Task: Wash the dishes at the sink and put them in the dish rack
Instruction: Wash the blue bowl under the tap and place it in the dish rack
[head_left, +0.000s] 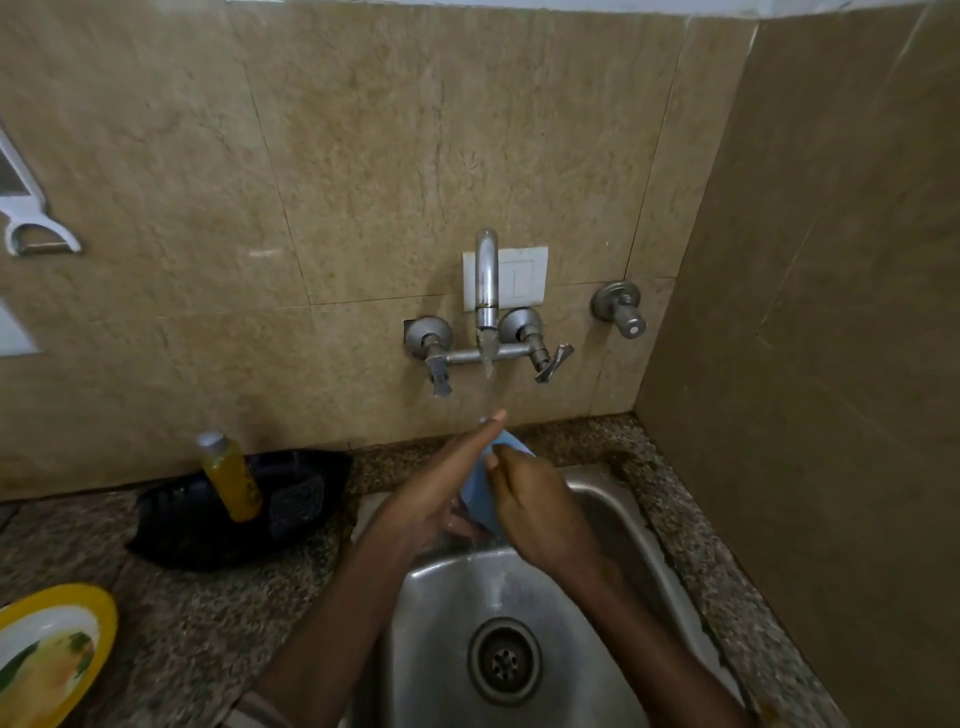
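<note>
You've got the blue dish (480, 491) held on edge over the back of the sink (613, 512), right under the tap (487, 280) with the water running. It's mostly hidden between your hands, so I can't tell if it's a small plate or a lid.

Your left hand (441, 491) lies flat against its face, fingers (485, 428) stretched out straight toward the tap, so that one's pressing rather than gripping. Your right hand (537, 499) is curled over the dish's edge, fingers closed on it, doing the real holding.

What I'd watch for:

- The dish is wet, and only the right hand has a true grip. If you rub hard with the flat hand, it could squirt out and clatter into the sink basin.
- The stream lands near the dish's top edge, just below the tap. Tilt the face toward you and I'd bet the water sprays onto the table.
- The yellow-rimmed plate (49, 652) sits far left of the sink on the table and looks unwashed, with food on it.
- I can't see a dish rack anywhere. The black tray (171, 525) left of the sink only holds the yellow bottle (231, 475) and a scrubber (297, 501), so you'll be carrying a dripping dish out of view.
</note>
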